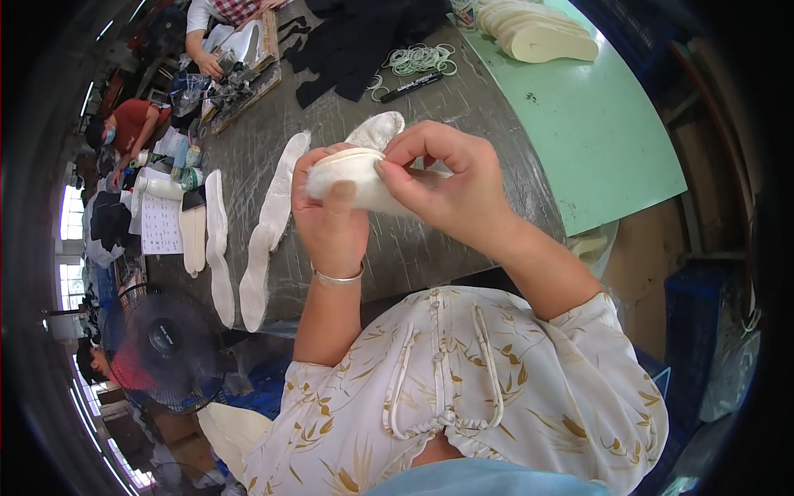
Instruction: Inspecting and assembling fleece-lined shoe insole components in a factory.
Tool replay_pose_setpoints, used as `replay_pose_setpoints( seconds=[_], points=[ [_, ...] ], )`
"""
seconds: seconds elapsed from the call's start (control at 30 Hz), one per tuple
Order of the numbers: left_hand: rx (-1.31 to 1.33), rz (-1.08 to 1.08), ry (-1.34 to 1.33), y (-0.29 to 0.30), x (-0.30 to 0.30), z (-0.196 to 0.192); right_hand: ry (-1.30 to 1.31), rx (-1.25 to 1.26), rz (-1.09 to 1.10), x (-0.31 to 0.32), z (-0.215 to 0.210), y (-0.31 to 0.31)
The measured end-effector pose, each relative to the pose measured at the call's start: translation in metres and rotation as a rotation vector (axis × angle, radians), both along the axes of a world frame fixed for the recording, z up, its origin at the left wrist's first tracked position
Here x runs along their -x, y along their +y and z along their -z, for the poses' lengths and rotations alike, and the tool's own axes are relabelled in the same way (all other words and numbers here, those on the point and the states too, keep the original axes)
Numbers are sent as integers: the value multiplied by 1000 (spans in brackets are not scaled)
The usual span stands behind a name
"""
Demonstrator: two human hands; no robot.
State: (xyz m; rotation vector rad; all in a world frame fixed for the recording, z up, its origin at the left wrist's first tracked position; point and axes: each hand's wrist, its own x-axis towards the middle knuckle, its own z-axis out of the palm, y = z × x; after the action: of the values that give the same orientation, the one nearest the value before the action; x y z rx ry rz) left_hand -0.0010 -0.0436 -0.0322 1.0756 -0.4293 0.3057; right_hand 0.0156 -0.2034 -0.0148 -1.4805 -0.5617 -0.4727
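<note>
At the left of the tabletop (405, 256), a slim strip (217, 248) and a wavy strip (255, 285) lay apart, both white; they looked light and limp, so a mid-length hold would likely have let their ends droop.

Right of them, your left hand (331, 231) was curled round the left end of the fluffy piece (372, 196), its thumb pressed on the near face and its fingers wrapped behind. You had the piece up above the tabletop, between your hands, its cream rim (356, 155) on the far side. It seemed light and soft, hardly fragile, yet its loose pile could slide under a flat thumb; the rim looked firmer and gave the surer grip.

Just beyond it showed a shiny piece (376, 130); you cannot tell whether the two were joined.

Your right hand (451, 178) was nearly closed in a pinch, thumb and forefinger meeting at the rim's right end, a sound place for fine control without crushing the pile.

Far right, a cream stack (550, 41) sat on the green board (612, 165).
</note>
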Motion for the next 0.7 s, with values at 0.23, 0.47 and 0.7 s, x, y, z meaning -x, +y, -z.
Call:
replay_pose_setpoints(
  seconds=[0.23,0.47,0.7],
  points=[
    [153,-121,141,9,-4,0,-10,9,-70,3,17,-6],
    [203,20,75,11,-10,9,-22,122,-4,6,22,-11],
    [212,49,39,8,-10,14,32,19,-62,5,20,-1]
  ],
)
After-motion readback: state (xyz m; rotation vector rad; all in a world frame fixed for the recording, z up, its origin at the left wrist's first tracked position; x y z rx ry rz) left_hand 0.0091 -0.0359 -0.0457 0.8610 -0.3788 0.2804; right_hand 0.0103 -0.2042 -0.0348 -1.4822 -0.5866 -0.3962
